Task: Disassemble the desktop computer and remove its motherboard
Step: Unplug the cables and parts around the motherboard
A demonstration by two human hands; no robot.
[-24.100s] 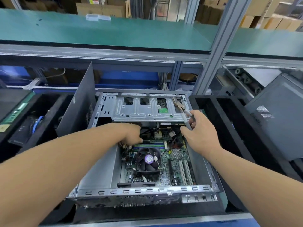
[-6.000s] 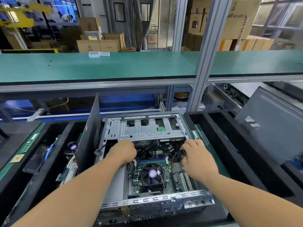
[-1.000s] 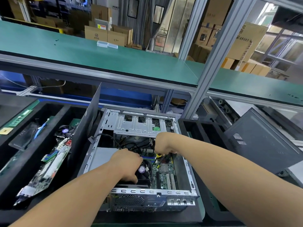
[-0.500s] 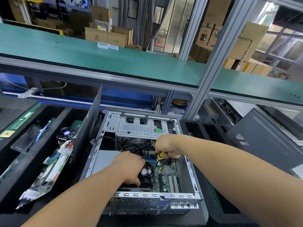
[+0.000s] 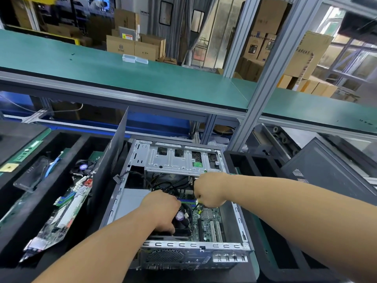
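The open desktop case (image 5: pixel 237 221) lies on its side in front of me, drive cage (image 5: pixel 175 160) at the far end. The green motherboard (image 5: pixel 210 223) sits inside with its black CPU fan (image 5: pixel 181 218). My left hand (image 5: pixel 161 211) rests curled on the fan's left edge; what its fingers hold is hidden. My right hand (image 5: pixel 210 190) grips a yellow-handled screwdriver (image 5: pixel 199 207) pointing down at the board near the memory slots (image 5: pixel 186 201).
A detached dark side panel (image 5: pixel 110 170) stands upright left of the case. The black tray (image 5: pixel 30 211) on the left holds another motherboard (image 5: pixel 61 215) and a fan. Another grey case (image 5: pixel 326 180) leans at the right. A green shelf (image 5: pixel 142 78) spans above.
My right hand has lowered slightly with the screwdriver toward the board. My left hand stays on the fan. The view has shifted a little.
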